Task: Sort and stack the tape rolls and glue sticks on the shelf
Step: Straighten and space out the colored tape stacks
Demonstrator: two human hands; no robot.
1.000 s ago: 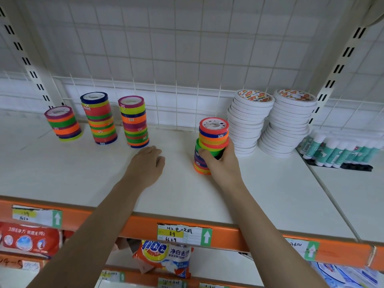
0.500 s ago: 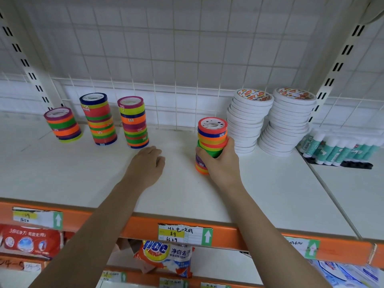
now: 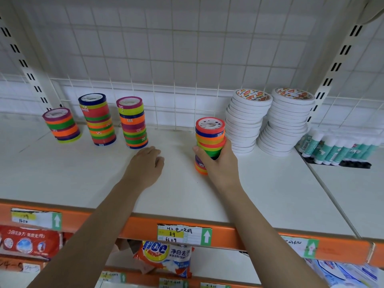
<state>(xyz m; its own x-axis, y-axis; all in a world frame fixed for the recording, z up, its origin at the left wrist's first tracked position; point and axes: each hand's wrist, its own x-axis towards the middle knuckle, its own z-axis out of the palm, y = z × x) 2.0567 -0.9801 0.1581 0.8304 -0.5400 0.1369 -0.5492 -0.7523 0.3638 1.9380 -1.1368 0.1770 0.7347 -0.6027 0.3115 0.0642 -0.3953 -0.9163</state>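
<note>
My right hand (image 3: pixel 219 163) grips a stack of coloured tape rolls (image 3: pixel 209 135) standing mid-shelf; its fingers wrap the stack's middle and hide some rolls. My left hand (image 3: pixel 144 166) rests knuckles-up on the white shelf (image 3: pixel 83 175), holding nothing, just in front of three more coloured tape stacks at the back left: a short stack (image 3: pixel 61 124), a taller stack (image 3: pixel 97 119) and another tall stack (image 3: pixel 132 122). Two leaning piles of white tape rolls (image 3: pixel 245 119) (image 3: pixel 287 121) stand right of the held stack. Green-and-white glue sticks (image 3: pixel 336 147) lie in a row at the far right.
A white wire grid (image 3: pixel 176 84) backs the shelf, with slotted uprights (image 3: pixel 336 65) at both sides. An orange front rail (image 3: pixel 249 235) carries price labels. A seam (image 3: pixel 332 196) divides the shelf boards at right. Packaged goods (image 3: pixel 164 258) sit on the shelf below.
My right hand has straightened the held tape stack slightly, so the upper rolls sit more in line. My left hand has stayed put.
</note>
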